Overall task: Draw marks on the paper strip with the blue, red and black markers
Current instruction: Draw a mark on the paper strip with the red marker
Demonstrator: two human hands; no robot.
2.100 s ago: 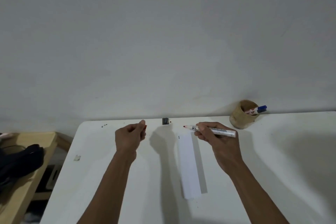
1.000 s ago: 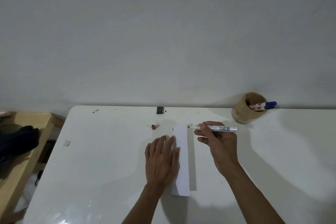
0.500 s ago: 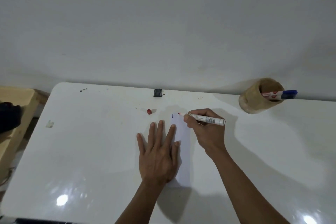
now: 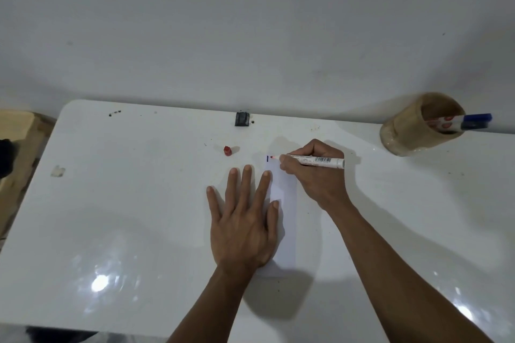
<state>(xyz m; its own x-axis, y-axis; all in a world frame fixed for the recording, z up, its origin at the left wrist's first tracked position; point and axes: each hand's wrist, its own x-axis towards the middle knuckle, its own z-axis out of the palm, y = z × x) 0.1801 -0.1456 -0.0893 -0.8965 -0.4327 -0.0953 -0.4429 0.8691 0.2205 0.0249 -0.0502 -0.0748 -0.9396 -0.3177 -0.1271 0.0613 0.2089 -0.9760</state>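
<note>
A white paper strip (image 4: 287, 220) lies lengthwise on the white table (image 4: 125, 203). A short blue mark (image 4: 267, 158) sits at its far left corner. My left hand (image 4: 243, 220) presses flat on the strip's left side, fingers spread. My right hand (image 4: 315, 172) grips the uncapped red marker (image 4: 315, 160), whose red tip rests on the strip's far end just right of the blue mark. The red cap (image 4: 228, 150) lies on the table to the left. The blue marker (image 4: 471, 121) stands in a wooden cup (image 4: 404, 133) at the far right.
A small black clip-like object (image 4: 242, 119) sits at the table's far edge by the wall. A scrap of tape (image 4: 57, 171) sticks near the left edge. A wooden piece of furniture (image 4: 16, 142) stands beyond the table's left side.
My left hand put the red cap down and moved onto the strip, pressing it flat. My right hand brought the marker's tip down onto the strip's far end.
</note>
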